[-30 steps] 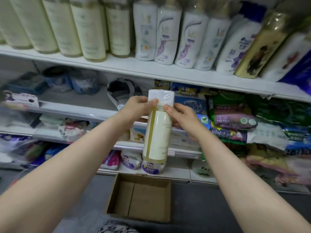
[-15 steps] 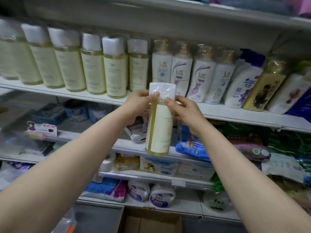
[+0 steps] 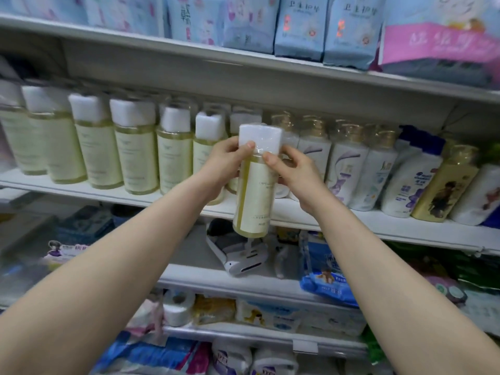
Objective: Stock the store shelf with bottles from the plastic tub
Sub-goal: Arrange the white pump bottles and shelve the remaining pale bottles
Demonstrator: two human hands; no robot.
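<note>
— What is being hidden or cut off?

— The print on the cream label of the yellow bottle [image 3: 254,190] is being blurred past reading. The fingers behind the bottle are being hidden by it. The row of matching bottles [image 3: 135,147] is being cut off towards the left end of the shelf [image 3: 81,189], and the blue packs [image 3: 297,23] on the shelf above are being cropped at the top.

— How is the bottle being held?

— It is being gripped just under its white cap by the left hand [image 3: 226,163] and the right hand [image 3: 295,169], thumbs in front. It is being held slightly tilted before the shelf's front edge, between the matching row and the white shampoo bottles [image 3: 346,169], with its base showing below that edge.

— What is differing from half a second ago?

— The bottle is being shown higher against the shelf, its cap now nearly level with the row's caps. The blue packs are being brought into view, and the two-handed grip is being kept.
</note>
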